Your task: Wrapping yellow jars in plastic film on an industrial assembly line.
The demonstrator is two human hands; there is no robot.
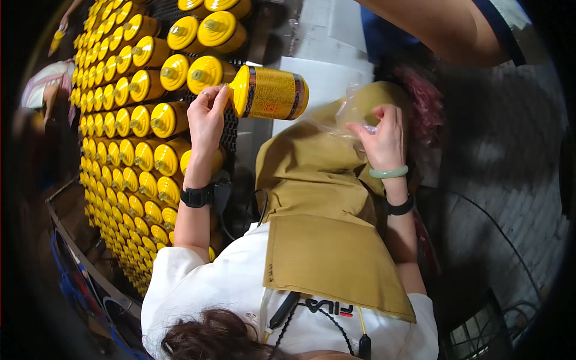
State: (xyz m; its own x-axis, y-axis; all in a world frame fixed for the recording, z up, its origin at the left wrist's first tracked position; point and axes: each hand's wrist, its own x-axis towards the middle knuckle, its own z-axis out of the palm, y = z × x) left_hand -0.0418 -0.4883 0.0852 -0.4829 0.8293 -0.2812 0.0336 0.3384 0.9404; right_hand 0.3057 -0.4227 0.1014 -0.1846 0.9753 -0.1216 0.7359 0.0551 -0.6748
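Observation:
My left hand (pixel 207 120) pinches the small stem at the end of a yellow cylinder (pixel 271 93), holding it tilted on its side to the right of my fingers. Dark patterned bands run round both ends of its body, with fine dark print and a small red mark between them. Over my lap, my right hand (pixel 385 137) has its thumb and fingers closed on a thin clear plastic film (pixel 343 117). This crumpled film spreads leftward over my khaki apron (pixel 318 180), below the cylinder. A gap separates the two hands.
Rows of similar yellow cylinders (pixel 143 121), stem ends showing, fill the dark rack to my left. Ahead lies a white sheet (pixel 324 75). Another person's arm (pixel 438 27) reaches in at upper right, near a reddish plastic bundle (pixel 420 105). A cable (pixel 498 231) crosses the right side.

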